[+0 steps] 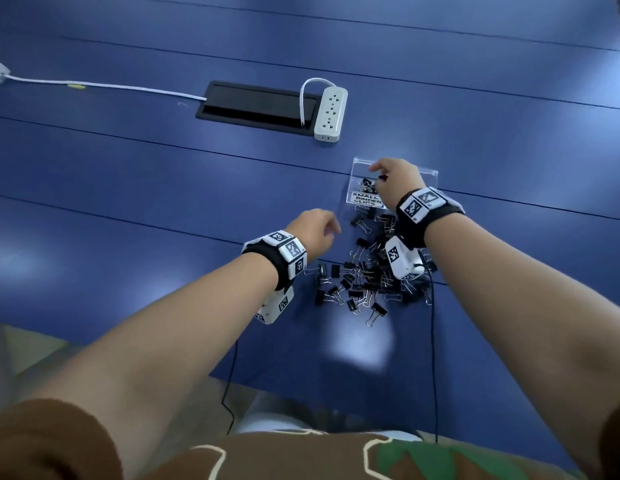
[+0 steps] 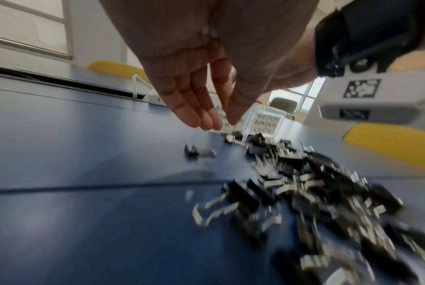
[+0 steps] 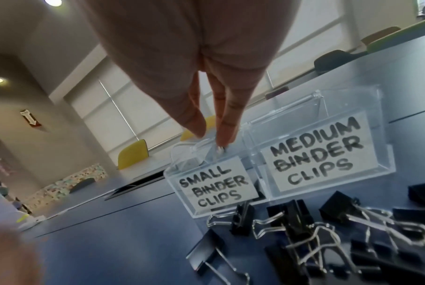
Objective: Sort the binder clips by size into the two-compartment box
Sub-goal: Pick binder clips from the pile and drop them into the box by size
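Black binder clips with silver wire handles (image 1: 367,275) are lying heaped on the blue table (image 1: 128,188), just in front of the clear plastic two-compartment box (image 3: 289,154).

The right hand (image 1: 396,183) is reaching over the compartment labelled "SMALL BINDER CLIPS", thumb and fingers nearly closed over something small and silvery, too blurred to identify. The left hand (image 1: 313,230) is hovering left of the heap, fingers relaxed and holding nothing.
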Tool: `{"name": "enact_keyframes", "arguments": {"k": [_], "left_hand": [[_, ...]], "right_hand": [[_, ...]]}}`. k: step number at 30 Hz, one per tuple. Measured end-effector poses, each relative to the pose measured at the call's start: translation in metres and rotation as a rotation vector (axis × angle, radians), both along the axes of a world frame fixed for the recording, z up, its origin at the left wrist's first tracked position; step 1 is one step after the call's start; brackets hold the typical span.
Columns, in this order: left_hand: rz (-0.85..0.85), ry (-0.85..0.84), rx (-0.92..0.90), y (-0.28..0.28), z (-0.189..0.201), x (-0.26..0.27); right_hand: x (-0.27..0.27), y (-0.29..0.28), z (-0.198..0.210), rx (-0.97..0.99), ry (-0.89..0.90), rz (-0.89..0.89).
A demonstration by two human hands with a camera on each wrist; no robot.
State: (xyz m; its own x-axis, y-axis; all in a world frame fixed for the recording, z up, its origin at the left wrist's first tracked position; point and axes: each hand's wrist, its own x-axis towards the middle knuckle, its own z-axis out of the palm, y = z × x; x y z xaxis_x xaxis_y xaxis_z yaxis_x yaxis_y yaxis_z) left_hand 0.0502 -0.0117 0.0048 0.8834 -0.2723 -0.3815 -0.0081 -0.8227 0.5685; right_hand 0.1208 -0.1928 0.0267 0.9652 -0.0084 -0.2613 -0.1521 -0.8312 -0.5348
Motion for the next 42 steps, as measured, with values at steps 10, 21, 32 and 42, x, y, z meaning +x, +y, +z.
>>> {"name": "enact_keyframes", "arguments": {"k": [10,21,32,42], "left_hand": [[-0.176,0.123,0.112,0.024,-0.021,-0.058],[-0.169,-0.023,0.124,0.01,-0.029,-0.067],[-0.281,-0.047,0.196,-0.007,-0.035,-0.075],[-0.301,-0.025,0.13,-0.006,-0.026,-0.069]], "right_hand": [[-0.113,0.02,-0.024,-0.091,0.179,0.408],[-0.131,0.011,-0.044,-0.027,0.126,0.282],[-0.123,0.029,-0.056,-0.125,0.139,0.282],[-0.116,0.022,-0.06,-0.1,0.066,0.304]]}}
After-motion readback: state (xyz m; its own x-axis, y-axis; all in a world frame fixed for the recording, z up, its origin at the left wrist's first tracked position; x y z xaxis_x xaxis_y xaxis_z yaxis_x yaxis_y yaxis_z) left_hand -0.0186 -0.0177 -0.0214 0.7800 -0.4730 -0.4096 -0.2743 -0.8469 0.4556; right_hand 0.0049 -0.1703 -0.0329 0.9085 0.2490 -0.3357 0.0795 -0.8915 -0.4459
